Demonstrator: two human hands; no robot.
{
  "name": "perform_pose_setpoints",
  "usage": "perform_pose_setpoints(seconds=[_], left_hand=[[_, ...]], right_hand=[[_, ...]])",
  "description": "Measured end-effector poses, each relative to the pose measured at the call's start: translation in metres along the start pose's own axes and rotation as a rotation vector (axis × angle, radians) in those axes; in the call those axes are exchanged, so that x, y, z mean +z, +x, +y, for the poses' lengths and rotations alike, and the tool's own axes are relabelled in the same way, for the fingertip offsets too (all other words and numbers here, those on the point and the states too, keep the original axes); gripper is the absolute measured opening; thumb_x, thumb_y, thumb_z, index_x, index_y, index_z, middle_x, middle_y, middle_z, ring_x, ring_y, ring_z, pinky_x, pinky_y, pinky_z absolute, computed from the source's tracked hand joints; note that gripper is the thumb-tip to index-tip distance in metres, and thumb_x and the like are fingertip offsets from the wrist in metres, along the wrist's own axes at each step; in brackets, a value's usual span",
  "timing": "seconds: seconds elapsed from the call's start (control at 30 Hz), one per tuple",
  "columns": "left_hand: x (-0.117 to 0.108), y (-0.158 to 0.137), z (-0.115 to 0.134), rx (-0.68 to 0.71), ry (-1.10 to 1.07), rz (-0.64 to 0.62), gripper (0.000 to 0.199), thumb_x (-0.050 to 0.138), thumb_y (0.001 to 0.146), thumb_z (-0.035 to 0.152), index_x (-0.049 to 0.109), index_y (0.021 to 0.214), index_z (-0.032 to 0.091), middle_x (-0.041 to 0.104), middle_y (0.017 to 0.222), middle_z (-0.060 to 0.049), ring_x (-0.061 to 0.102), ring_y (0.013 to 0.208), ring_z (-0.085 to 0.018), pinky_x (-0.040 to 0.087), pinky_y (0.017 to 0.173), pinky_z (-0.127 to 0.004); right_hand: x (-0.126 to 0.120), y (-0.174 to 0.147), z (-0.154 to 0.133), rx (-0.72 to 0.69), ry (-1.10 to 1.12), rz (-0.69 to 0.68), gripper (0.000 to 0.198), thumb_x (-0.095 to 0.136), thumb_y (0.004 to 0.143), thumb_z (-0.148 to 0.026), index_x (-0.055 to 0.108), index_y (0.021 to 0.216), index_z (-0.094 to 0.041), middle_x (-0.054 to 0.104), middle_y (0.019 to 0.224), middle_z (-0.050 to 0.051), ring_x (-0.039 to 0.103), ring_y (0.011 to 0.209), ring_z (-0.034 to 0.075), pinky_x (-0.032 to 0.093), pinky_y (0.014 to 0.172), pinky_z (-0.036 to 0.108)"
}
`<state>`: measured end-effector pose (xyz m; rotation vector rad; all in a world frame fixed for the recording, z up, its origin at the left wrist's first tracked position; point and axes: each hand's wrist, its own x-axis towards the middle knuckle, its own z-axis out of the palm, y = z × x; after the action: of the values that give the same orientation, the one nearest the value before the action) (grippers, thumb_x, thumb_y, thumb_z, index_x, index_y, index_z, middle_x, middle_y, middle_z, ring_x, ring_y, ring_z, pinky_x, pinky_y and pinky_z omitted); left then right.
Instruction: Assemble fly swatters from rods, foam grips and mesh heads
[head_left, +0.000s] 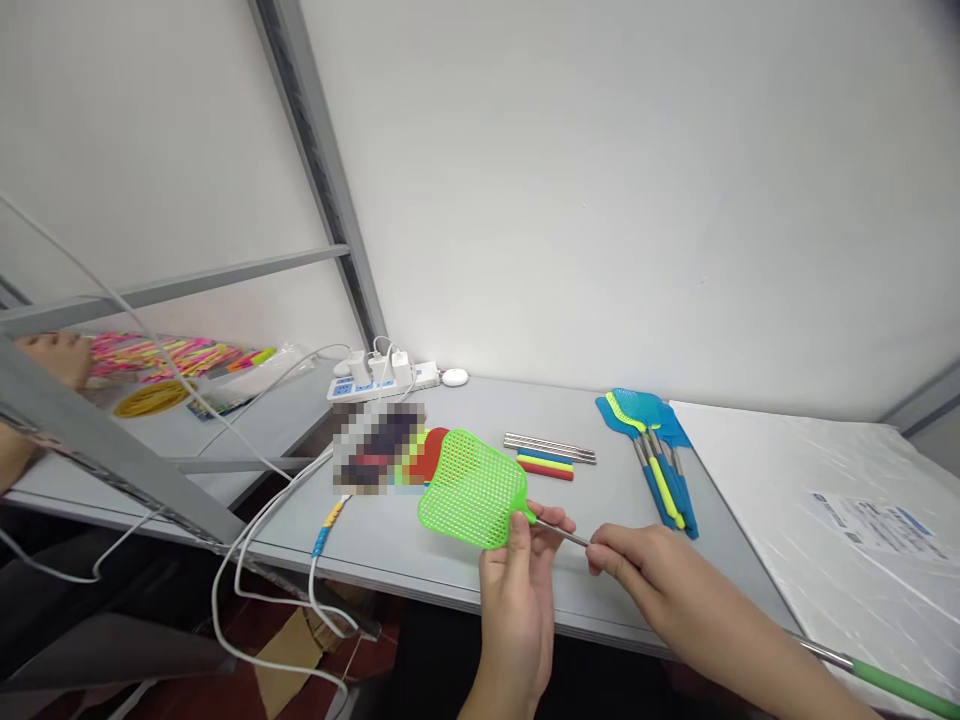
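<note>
We held the green fly swatter (474, 492) above the near part of the counter (390, 535), its head toward the left and its metal rod (562, 533) slanting nearer on the right. Our left hand (517, 585) had its fingers clamped on the plastic neck, thumb on top, and our right hand (637, 560) had its fingers closed around the rod. We judged that a hard pull or twist from the right hand could work the head loose or make the grip slide, since the rod looked thin and smooth; a sideways load could bend it. The green handle (904, 690), in line with the rod, showed against the white package (825, 480) at the right, so a careless swing could scrape that wrapping, or knock the head into the red piece (429, 460) on the far side. The head looked bright green, broad and flat, pierced with rows of small holes, rounded at the corners and narrowing to a solid neck. The rod was shiny; our right forearm hid its middle, so we could not tell how it ran there.
</note>
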<state>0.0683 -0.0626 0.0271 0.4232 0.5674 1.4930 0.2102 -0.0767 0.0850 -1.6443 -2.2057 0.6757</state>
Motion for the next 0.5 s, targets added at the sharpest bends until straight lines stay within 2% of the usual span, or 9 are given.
perform_pose_setpoints(seconds=[0.1,0.17,0.23,0.33,0.4,0.5], left_hand=[[0.001,0.002,0.019,0.050,-0.033,0.118,0.022,0.064,0.087,0.036,0.069,0.090,0.014,0.070,0.090,-0.007,0.069,0.084,-0.020,0.054,0.085,-0.040],[-0.006,0.009,0.040,0.113,-0.073,0.221,0.019,0.063,0.088,0.032,0.069,0.089,0.015,0.070,0.089,-0.006,0.069,0.079,-0.018,0.057,0.077,-0.037],[-0.017,0.018,0.064,0.171,-0.100,0.323,0.018,0.058,0.091,0.028,0.069,0.087,0.015,0.070,0.085,-0.005,0.068,0.075,-0.017,0.058,0.071,-0.033],[-0.035,0.028,0.092,0.253,-0.106,0.408,0.017,0.055,0.092,0.024,0.069,0.091,0.015,0.070,0.083,-0.003,0.069,0.075,-0.015,0.058,0.071,-0.031],[-0.042,0.029,0.097,0.278,-0.094,0.414,0.016,0.056,0.092,0.025,0.069,0.091,0.015,0.069,0.080,-0.002,0.069,0.073,-0.014,0.058,0.071,-0.030],[-0.035,0.023,0.080,0.299,-0.028,0.365,0.019,0.062,0.088,0.033,0.068,0.088,0.016,0.070,0.079,-0.003,0.069,0.072,-0.016,0.058,0.071,-0.034]], right_hand=[[-0.003,-0.002,0.000,-0.006,-0.138,0.041,0.030,0.039,0.098,-0.045,0.062,0.094,-0.026,0.069,0.081,0.001,0.065,0.074,0.020,0.042,0.063,0.029],[-0.005,-0.010,0.012,-0.026,-0.242,0.072,0.028,0.041,0.097,-0.047,0.061,0.100,-0.027,0.068,0.087,0.002,0.066,0.077,0.022,0.042,0.064,0.031],[-0.007,-0.022,0.031,-0.031,-0.307,0.076,0.031,0.037,0.099,-0.046,0.060,0.092,-0.027,0.067,0.083,0.002,0.065,0.073,0.020,0.041,0.062,0.030],[-0.006,-0.044,0.062,-0.011,-0.390,0.160,0.031,0.036,0.099,-0.044,0.057,0.084,-0.027,0.064,0.073,0.000,0.063,0.064,0.019,0.039,0.055,0.029],[-0.001,-0.055,0.075,-0.048,-0.430,0.177,0.030,0.037,0.099,-0.042,0.054,0.080,-0.026,0.062,0.067,-0.001,0.062,0.058,0.018,0.036,0.051,0.029],[0.013,-0.060,0.075,-0.128,-0.482,0.213,0.029,0.036,0.100,-0.040,0.050,0.079,-0.027,0.060,0.060,-0.003,0.061,0.051,0.018,0.032,0.047,0.030]])
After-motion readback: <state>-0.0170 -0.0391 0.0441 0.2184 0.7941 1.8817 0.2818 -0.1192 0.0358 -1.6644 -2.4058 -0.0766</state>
